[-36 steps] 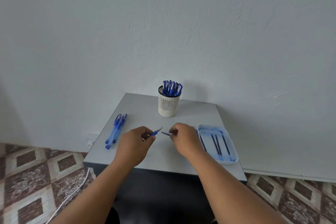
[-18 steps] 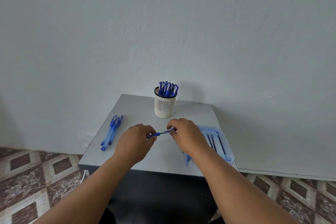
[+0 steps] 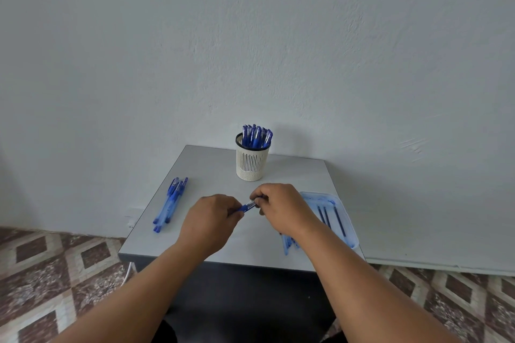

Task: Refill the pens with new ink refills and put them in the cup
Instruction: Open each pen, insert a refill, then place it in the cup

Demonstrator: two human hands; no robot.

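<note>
Your left hand (image 3: pixel 211 217) and right hand (image 3: pixel 281 206) both have their fingers curled round the pen (image 3: pixel 247 206), which you hold between them just above the grey table (image 3: pixel 211 164), in front of the cup (image 3: pixel 252 160); only a short blue and clear stretch of it shows between your fists. Expect the pen to be very light and stiff, with a smooth plastic barrel that can turn or slip in your fingertips, so pinch it near the 2 ends of the joint, close to where the halves meet, and twist or press along its length, not across it. The refill inside is likely a thin tube that bends if the halves go together crooked, so keep them in line. The white slotted cup holds a bunch of blue-capped pens (image 3: pixel 256 136) standing upright. A small group of loose pens (image 3: pixel 170 203) lies flat near the table's left edge, well apart from your hands. The shallow blue tray (image 3: pixel 349 227) at the right holds 3 dark thin refills (image 3: pixel 331 216), and some pale blue pieces (image 3: pixel 287 243) lie beside it under your right wrist; what they are cannot be told. A white band on the held pen may carry print, but no brand or writing can be read anywhere.
</note>
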